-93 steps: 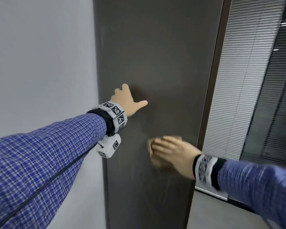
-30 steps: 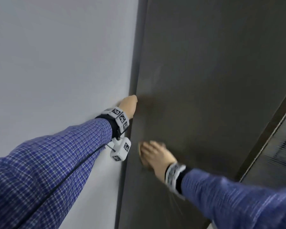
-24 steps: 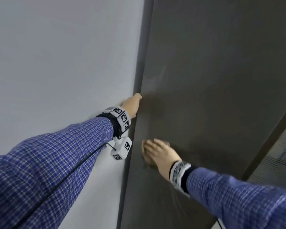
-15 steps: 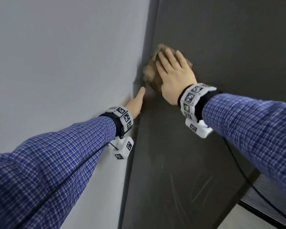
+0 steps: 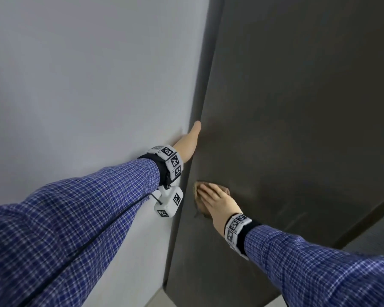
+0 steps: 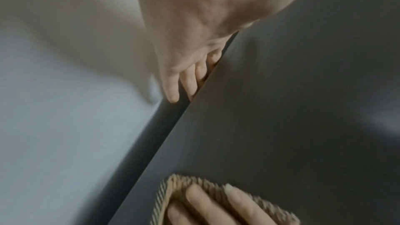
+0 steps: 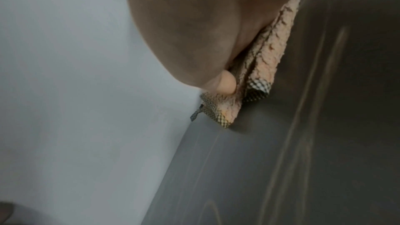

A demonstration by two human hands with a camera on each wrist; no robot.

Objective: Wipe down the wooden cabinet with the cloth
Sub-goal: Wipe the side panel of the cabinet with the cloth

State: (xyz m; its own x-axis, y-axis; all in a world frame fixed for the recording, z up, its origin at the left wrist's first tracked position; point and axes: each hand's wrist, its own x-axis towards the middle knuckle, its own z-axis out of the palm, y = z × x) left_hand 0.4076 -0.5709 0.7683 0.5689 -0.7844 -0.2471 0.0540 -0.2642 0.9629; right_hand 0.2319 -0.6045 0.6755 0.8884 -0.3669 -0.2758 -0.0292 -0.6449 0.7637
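Observation:
The dark wooden cabinet [image 5: 297, 107] stands upright and fills the right half of the head view. My left hand [image 5: 190, 142] rests on its left edge, the fingers [image 6: 173, 83] lying fairly straight along the narrow side face, the thumb on the front. Below it, my right hand [image 5: 217, 200] presses a tan checked cloth [image 5: 196, 188] flat against the front face, close to that edge, with its fingers [image 6: 205, 199] straight on top. In the right wrist view the folded cloth [image 7: 264, 57] is squeezed between palm and wood, with the thumb [image 7: 225, 83] on it.
A pale grey wall [image 5: 87, 85] runs along the cabinet's left side, leaving only a narrow gap. Faint wipe streaks [image 5: 293, 213] show on the wood low on the right. A strip of floor [image 5: 155, 300] shows at the cabinet's foot.
Half a second ago my right hand held the cloth high, above the left hand; it has swept back down the front face to below it. The left hand stayed on the edge.

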